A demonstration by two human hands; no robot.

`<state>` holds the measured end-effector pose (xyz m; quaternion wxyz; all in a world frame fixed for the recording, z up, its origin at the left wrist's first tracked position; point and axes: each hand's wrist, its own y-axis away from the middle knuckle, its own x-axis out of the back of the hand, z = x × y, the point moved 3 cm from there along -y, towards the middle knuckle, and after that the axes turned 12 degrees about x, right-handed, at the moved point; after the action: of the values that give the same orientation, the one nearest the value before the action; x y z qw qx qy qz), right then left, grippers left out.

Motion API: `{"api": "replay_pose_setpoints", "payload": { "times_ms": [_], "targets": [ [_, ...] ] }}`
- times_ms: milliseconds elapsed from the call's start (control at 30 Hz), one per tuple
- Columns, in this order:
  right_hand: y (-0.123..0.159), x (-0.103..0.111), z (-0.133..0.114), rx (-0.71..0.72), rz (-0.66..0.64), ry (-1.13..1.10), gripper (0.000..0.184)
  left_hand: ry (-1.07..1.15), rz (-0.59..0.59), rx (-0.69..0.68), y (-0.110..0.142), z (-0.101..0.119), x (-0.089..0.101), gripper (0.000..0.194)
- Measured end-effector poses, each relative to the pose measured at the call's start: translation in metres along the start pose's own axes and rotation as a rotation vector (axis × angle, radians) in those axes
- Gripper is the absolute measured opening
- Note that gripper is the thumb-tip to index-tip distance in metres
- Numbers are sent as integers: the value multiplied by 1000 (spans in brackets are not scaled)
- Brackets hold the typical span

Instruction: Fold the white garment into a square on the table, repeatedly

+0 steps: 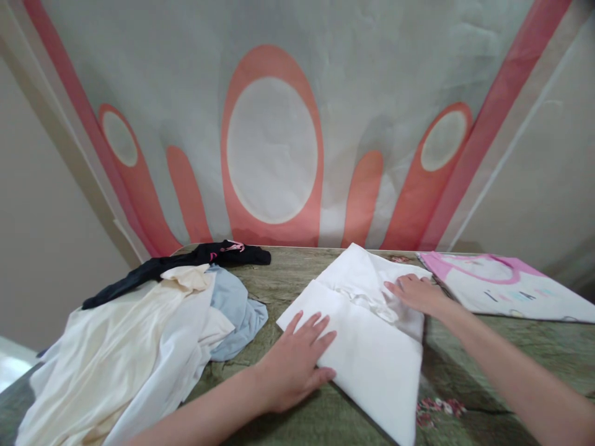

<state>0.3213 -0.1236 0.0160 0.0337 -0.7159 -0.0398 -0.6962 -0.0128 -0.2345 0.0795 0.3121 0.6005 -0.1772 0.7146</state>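
Note:
A white garment [372, 353], partly folded, lies at a slant on the table in front of me. A bunched, ruffled strip of its cloth runs across the middle. My left hand [300, 356] rests on its left edge with the fingers spread. Over its upper right part lies my right hand [416, 293], fingers pointing left and touching the cloth. The exact bend of the right fingertips is hard to make out.
Left of me is a loose heap of cream and white clothes [134, 353], with a light blue garment [235, 316] and a black garment [186, 263] beside it. A folded pink-and-white shirt [511, 288] lies at right. The wood-patterned table [292, 266] meets a printed backdrop [274, 148].

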Motion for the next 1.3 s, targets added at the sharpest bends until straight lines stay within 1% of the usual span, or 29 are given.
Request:
{"api": "replay_pose_setpoints", "payload": {
  "times_ms": [67,100,200,233,333,467,533,600,667,733,767,800,833,867,933,967,1033,1067,1100,1133,1167,1233,1300],
  "targets": [
    [-8,1,-7,-4,42,10,59,-35,9,69,-7,-15,-2,54],
    [-12,1,-10,-32,36,7,60,-42,10,91,-9,-22,-3,54],
    [-26,-1,-17,-167,-61,-22,70,-30,7,125,-12,-35,-5,53],
    [-32,-1,-19,-189,-81,-32,73,-19,1,130,-12,-36,-6,53],
    [-47,-2,-23,-203,-88,-48,78,19,-31,143,-9,-32,-9,57],
    [-63,-6,-24,-201,-82,-57,87,63,-78,166,0,-13,-9,61],
    [-68,-8,-26,-155,-79,-60,86,101,-86,171,6,-1,-9,61],
    [-72,-8,-29,-58,-74,-65,79,157,-89,124,10,11,-14,60],
    [-74,-7,-31,72,-64,-76,71,209,-97,-38,12,23,-22,58],
    [-74,-6,-31,195,-50,-87,65,228,-96,-258,12,34,-31,45],
    [-75,-5,-31,253,-32,-92,62,226,-92,-352,13,38,-34,39],
    [-75,-4,-30,304,-8,-97,58,224,-84,-415,13,41,-35,34],
    [-75,-4,-29,343,18,-100,54,227,-72,-438,14,42,-34,32],
    [-75,-3,-29,369,44,-103,51,239,-55,-427,14,42,-31,31],
    [-72,0,-30,374,88,-103,47,281,3,-336,12,36,-23,32],
    [-69,3,-33,357,120,-102,45,302,42,-271,10,30,-19,31],
    [-55,12,-45,357,246,-105,43,329,130,-151,2,15,-14,27],
    [-45,17,-56,383,328,-111,41,335,173,-106,-3,6,-15,27],
    [-31,23,-69,442,402,-125,39,338,211,-74,-8,-3,-16,28],
    [-15,27,-84,533,439,-146,37,343,247,-46,-13,-12,-19,30],
    [3,29,-101,631,442,-166,36,341,268,-36,-18,-20,-22,33],
    [39,31,-131,785,383,-197,37,316,290,-26,-25,-32,-28,38],
    [72,29,-154,870,277,-217,40,271,278,-18,-28,-38,-31,43]
  ]
}}
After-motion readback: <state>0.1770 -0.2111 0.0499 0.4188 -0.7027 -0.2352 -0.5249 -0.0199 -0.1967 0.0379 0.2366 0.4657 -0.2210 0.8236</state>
